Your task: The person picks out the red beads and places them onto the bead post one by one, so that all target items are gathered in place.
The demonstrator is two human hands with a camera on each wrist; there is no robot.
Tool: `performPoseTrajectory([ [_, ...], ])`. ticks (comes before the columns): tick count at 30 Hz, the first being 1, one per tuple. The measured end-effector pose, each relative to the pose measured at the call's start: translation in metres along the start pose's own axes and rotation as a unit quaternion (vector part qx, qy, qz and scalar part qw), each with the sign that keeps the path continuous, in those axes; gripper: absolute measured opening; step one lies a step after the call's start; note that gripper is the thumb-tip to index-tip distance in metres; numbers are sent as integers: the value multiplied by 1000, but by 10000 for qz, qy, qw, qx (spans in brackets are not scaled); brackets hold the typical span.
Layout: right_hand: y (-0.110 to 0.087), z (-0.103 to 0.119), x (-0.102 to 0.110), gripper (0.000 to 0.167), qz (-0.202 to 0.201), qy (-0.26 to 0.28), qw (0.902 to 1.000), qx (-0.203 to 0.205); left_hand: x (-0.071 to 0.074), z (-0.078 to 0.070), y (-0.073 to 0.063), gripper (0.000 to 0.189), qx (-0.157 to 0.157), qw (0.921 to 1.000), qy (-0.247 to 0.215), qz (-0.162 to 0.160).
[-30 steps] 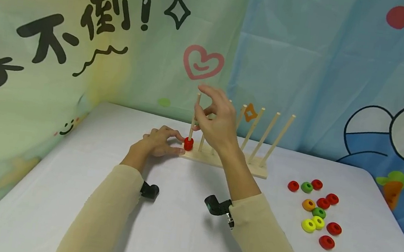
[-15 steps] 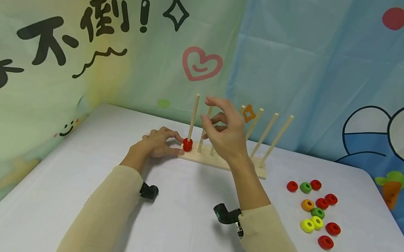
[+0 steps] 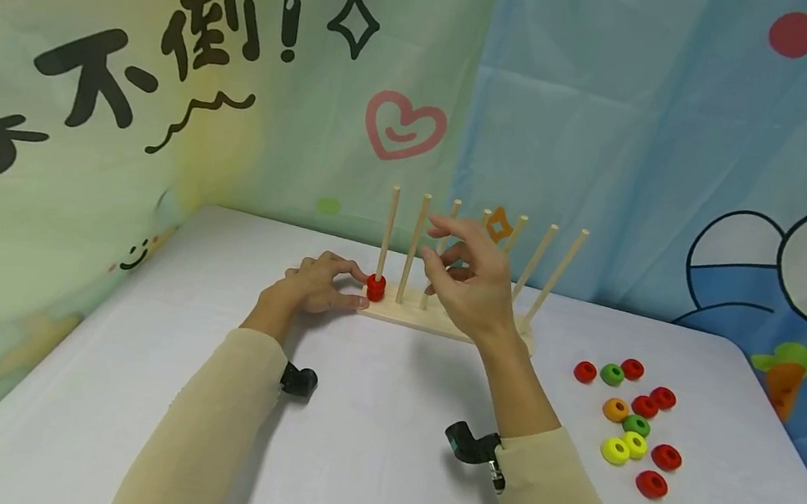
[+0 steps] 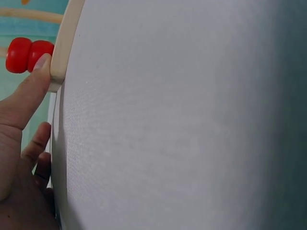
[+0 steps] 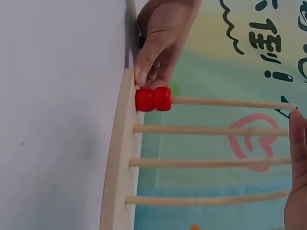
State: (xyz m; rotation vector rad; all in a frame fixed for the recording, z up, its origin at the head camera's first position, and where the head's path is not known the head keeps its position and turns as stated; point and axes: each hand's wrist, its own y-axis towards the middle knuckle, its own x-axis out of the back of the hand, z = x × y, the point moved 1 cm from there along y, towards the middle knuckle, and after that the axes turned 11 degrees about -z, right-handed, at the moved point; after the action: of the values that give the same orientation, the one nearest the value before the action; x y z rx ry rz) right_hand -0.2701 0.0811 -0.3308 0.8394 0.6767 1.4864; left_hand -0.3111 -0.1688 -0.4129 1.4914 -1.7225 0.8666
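Note:
A wooden peg board (image 3: 411, 315) with several upright rods stands toward the back of the table. Two red beads (image 3: 376, 287) are stacked at the foot of its leftmost rod (image 3: 386, 233). My left hand (image 3: 322, 282) holds the left end of the base, thumb in front and index finger behind; the left wrist view has the thumb (image 4: 33, 91) pressed to the base beside the beads. Above the middle rods is my right hand (image 3: 475, 282), thumb and fingers apart and loosely bent, holding nothing. It hides parts of the rods on the right in the head view.
On the right of the table lie loose beads: several red ones (image 3: 651, 484), two green (image 3: 637, 424), two yellow (image 3: 615, 451) and one orange (image 3: 615, 409). A printed cloth backdrop (image 3: 578, 122) hangs behind the table (image 3: 362, 465).
My right hand has moved right and slightly down, away from the leftmost rod and across the rods beside it. The left hand and the red beads have stayed put.

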Motion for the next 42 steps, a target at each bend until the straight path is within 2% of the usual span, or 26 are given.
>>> performPoseTrajectory([
  [11, -16, -3, 24, 32, -18, -130, 9999, 27, 1, -1, 2, 47, 13, 10000, 14, 49],
  [23, -30, -5, 48, 27, 41, -351, 9993, -115, 2, 0, 2, 47, 94, 9999, 16, 82],
  [29, -42, -8, 69, 29, 63, -741, 9972, -55, 0, -1, 2, 49, 56, 9999, 16, 87],
  [36, -50, -13, 87, 32, -57, -821, 9966, 55, 2, -1, 1, 48, 85, 9999, 10, 59],
  [42, -54, -12, 99, 31, 68, -1090, 9940, -69, 1, 0, 1, 49, 100, 9999, -42, 115],
])
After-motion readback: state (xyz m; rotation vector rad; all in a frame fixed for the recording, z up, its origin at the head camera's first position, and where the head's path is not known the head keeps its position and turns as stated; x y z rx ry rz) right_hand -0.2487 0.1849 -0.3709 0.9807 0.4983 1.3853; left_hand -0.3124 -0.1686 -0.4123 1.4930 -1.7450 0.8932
